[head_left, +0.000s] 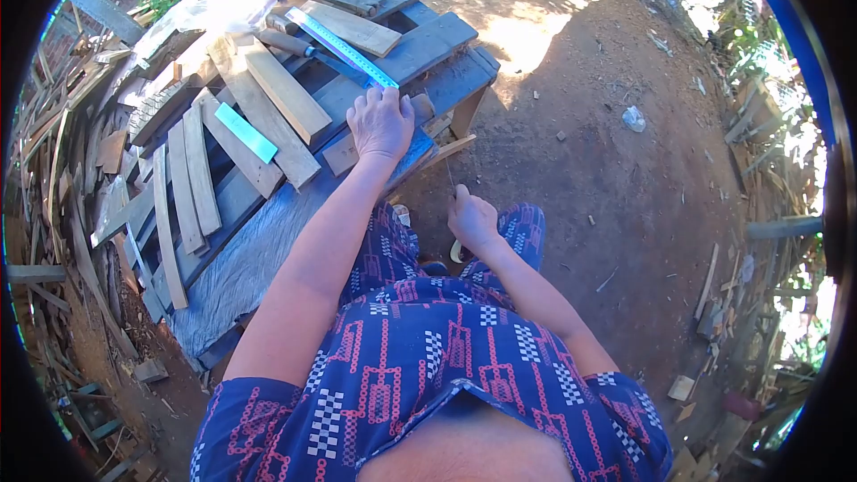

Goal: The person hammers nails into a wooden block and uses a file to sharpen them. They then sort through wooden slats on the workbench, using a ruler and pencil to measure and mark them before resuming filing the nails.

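Observation:
My left hand [381,120] presses down on a short wooden board [339,156] at the right edge of the blue-grey workbench [268,236], its fingers curled. Just beyond those fingertips ends a pale blue ruler [344,49], which lies across the bench. Lower and to the right, off the bench edge, my right hand [473,217] is closed in a fist. Something thin rises from it toward a narrow wooden strip [449,151] that juts out past the bench; what kind of thing it is cannot be made out.
Several wooden slats [201,165] and planks [286,89] cover the bench, with a light green strip [245,132] and a dark-handled tool [286,42] among them. Scrap wood [54,187] is heaped at left. A crumpled clear plastic piece [633,119] lies on the dirt ground.

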`<state>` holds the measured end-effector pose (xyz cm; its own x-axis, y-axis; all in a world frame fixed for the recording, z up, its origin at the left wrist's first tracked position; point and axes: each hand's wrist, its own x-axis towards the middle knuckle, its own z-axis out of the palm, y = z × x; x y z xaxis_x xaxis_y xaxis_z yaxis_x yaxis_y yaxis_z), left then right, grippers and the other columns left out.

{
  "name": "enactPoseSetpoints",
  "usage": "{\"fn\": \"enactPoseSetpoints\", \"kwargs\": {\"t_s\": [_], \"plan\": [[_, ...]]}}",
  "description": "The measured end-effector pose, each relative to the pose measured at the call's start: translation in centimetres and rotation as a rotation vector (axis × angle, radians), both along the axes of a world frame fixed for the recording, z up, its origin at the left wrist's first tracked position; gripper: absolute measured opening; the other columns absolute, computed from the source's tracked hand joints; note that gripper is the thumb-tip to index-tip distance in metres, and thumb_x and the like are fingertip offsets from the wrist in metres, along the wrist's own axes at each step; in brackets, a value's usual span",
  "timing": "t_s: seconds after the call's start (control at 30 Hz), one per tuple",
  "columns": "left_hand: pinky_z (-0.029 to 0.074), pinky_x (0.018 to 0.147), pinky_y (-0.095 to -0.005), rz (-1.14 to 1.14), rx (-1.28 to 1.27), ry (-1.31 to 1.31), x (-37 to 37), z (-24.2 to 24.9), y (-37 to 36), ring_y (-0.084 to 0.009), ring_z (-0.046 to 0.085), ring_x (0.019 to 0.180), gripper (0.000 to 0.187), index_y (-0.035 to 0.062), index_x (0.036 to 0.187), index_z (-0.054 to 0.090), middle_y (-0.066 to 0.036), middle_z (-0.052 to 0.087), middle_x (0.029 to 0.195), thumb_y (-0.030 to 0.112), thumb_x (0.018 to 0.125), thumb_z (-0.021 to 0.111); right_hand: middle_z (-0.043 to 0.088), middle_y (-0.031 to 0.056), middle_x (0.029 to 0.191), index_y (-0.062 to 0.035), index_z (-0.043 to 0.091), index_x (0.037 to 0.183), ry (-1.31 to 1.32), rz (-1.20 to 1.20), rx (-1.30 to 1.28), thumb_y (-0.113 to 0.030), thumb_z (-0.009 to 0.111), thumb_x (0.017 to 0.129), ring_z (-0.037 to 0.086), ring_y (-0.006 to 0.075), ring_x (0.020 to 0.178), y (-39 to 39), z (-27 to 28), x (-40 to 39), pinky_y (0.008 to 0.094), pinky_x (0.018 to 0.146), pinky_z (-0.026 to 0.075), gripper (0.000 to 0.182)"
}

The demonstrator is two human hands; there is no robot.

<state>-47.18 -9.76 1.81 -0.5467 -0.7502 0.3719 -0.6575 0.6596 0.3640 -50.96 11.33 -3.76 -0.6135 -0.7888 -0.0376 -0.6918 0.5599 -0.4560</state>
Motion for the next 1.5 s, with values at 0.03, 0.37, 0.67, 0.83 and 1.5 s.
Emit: {"fn": "enactPoseSetpoints", "kwargs": {"t_s": [0.03, 0.37, 0.67, 0.83, 1.5], "plan": [[0.041, 0.086, -0.0445, -0.008, 0.004, -0.011, 0.0, 0.0, 0.0, -0.0299, 0.057, 0.098, 0.025, 0.0088, 0.097, 0.065, -0.011, 0.062, 0.097, 0.031, 0.090, 0.058, 0.064, 0.0223, 0.070, -0.0049, 0.050, 0.091, 0.013, 0.011, 0.049, -0.025, 0.050, 0.095, 0.065, 0.0413, 0.068, -0.2, -0.4, -0.4, 0.0512, 0.061, 0.049, 0.020], [0.041, 0.086, -0.0440, -0.087, 0.030, -0.063, 0.4, 0.7, 0.2, -0.0299, 0.058, 0.098, 0.022, 0.0100, 0.093, 0.064, -0.010, 0.063, 0.095, 0.031, 0.090, 0.058, 0.065, 0.0234, 0.080, -0.0021, 0.054, 0.091, -0.554, -0.143, -0.087, -0.037, 0.058, 0.093, 0.064, 0.0421, 0.083, 3.3, 7.3, -2.4, 0.0503, 0.070, 0.048, 0.035], [0.041, 0.085, -0.0443, -0.067, 0.002, -0.041, 0.1, 0.3, 0.4, -0.0294, 0.058, 0.096, 0.021, 0.0116, 0.092, 0.063, -0.009, 0.062, 0.093, 0.032, 0.090, 0.057, 0.064, 0.0215, 0.075, -0.0052, 0.050, 0.095, -0.284, -0.099, -0.317, -0.030, 0.054, 0.096, 0.063, 0.0440, 0.075, -1.3, 6.9, -2.3, 0.0519, 0.065, 0.046, 0.025], [0.041, 0.082, -0.0446, -0.072, -0.024, -0.033, 0.1, 0.2, 0.3, -0.0292, 0.058, 0.094, 0.019, 0.0114, 0.090, 0.062, -0.009, 0.062, 0.092, 0.030, 0.089, 0.059, 0.065, 0.0208, 0.071, -0.0062, 0.051, 0.094, -0.014, -0.061, -0.227, -0.029, 0.050, 0.098, 0.063, 0.0444, 0.070, -3.6, 4.1, -2.4, 0.0544, 0.063, 0.047, 0.023], [0.042, 0.083, -0.0444, -0.101, 0.019, -0.021, 0.1, 0.3, 0.3, -0.0300, 0.058, 0.094, 0.020, 0.0105, 0.089, 0.062, -0.009, 0.062, 0.093, 0.030, 0.089, 0.059, 0.065, 0.0229, 0.073, -0.0032, 0.049, 0.092, -0.085, -0.076, 0.078, -0.023, 0.049, 0.096, 0.065, 0.0430, 0.071, 0.8, 4.9, 0.7, 0.0532, 0.066, 0.050, 0.020]]}}
